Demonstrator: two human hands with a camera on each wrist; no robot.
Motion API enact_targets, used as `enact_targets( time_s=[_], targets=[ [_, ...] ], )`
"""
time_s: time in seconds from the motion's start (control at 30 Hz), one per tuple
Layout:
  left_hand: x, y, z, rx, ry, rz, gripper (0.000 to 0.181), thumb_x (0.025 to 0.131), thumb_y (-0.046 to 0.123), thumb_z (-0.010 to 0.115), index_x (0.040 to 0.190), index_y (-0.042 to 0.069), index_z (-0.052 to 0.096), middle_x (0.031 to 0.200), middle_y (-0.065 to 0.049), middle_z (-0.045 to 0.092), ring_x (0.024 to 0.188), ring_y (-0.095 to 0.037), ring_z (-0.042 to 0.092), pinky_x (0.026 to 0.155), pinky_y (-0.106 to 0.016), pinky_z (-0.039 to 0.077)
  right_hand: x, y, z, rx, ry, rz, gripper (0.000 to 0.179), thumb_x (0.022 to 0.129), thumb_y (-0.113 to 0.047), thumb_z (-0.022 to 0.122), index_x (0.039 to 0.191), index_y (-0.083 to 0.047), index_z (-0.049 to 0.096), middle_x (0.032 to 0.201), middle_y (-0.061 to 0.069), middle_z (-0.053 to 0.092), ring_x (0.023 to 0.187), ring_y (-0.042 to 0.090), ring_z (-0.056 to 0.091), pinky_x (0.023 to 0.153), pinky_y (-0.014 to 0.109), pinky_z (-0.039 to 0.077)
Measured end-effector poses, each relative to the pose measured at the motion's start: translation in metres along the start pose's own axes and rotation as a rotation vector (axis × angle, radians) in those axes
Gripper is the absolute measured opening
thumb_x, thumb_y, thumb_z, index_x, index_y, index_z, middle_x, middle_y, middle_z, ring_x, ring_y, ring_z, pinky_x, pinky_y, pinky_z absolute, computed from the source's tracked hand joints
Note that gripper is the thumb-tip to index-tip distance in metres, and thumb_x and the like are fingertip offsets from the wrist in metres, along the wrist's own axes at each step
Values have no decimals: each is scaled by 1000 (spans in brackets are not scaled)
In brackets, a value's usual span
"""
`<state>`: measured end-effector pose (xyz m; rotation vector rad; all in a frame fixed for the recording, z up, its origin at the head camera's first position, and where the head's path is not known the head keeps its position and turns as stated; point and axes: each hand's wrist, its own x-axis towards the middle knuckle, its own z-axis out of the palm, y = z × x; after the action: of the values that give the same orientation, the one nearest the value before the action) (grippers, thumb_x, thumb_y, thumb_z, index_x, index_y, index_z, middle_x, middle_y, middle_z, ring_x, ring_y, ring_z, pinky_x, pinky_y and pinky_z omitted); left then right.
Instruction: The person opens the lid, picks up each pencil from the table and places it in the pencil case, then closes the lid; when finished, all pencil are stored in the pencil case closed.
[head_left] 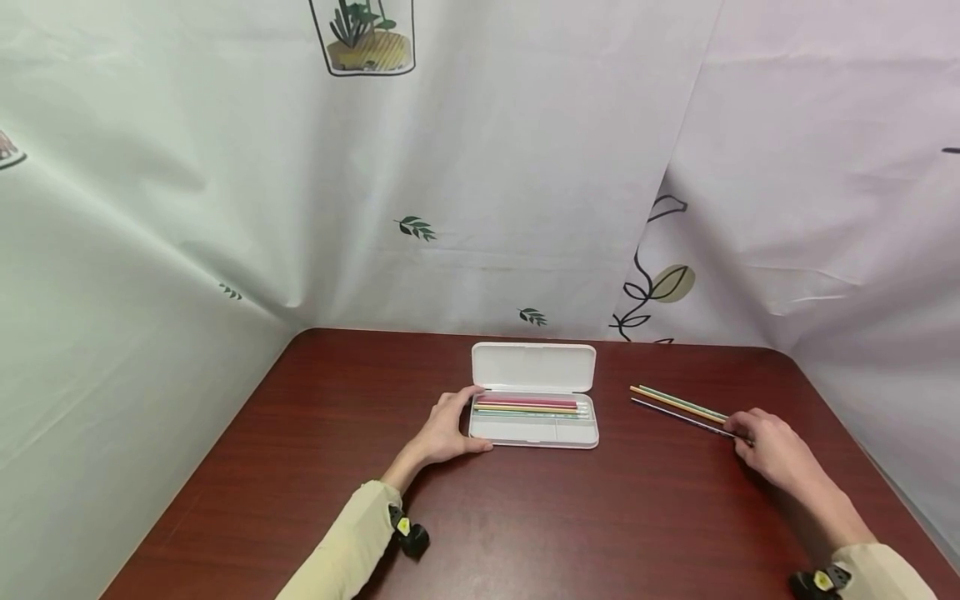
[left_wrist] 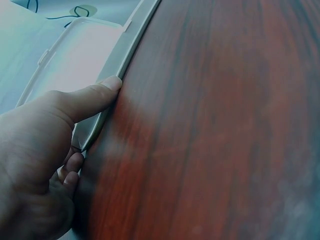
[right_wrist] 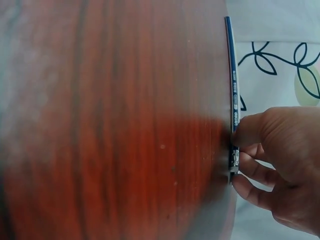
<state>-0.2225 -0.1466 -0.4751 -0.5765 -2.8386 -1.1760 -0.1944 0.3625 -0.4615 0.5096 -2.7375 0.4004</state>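
An open white pencil case lies on the table, its lid tipped back toward the wall. Pink, yellow and pale green pencils lie lengthwise inside it. My left hand grips the case's left end, thumb on the front edge and fingers round the side and back. To the right of the case lie a yellow pencil, a green pencil and a dark blue pencil. My right hand pinches the dark blue pencil near its right end; its fingertips also overlap the other two there.
The dark red wooden table meets a pale printed cloth hung along its back and sides. Black wrist cameras sit on both sleeves, the left one low over the table. Bare tabletop separates the case from the loose pencils.
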Motion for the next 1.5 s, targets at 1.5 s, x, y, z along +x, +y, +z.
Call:
enact_targets(
  time_s=[1.5],
  targets=[
    [0, 0, 0, 13, -2, 6, 89, 70, 29, 92, 145, 13, 46, 130, -11, 56, 122, -31, 42, 98, -53, 36, 30, -39, -3, 98, 104, -247, 33, 63, 13, 77, 84, -10, 67, 81, -9, 54, 69, 8, 46, 58, 32, 41]
  ],
)
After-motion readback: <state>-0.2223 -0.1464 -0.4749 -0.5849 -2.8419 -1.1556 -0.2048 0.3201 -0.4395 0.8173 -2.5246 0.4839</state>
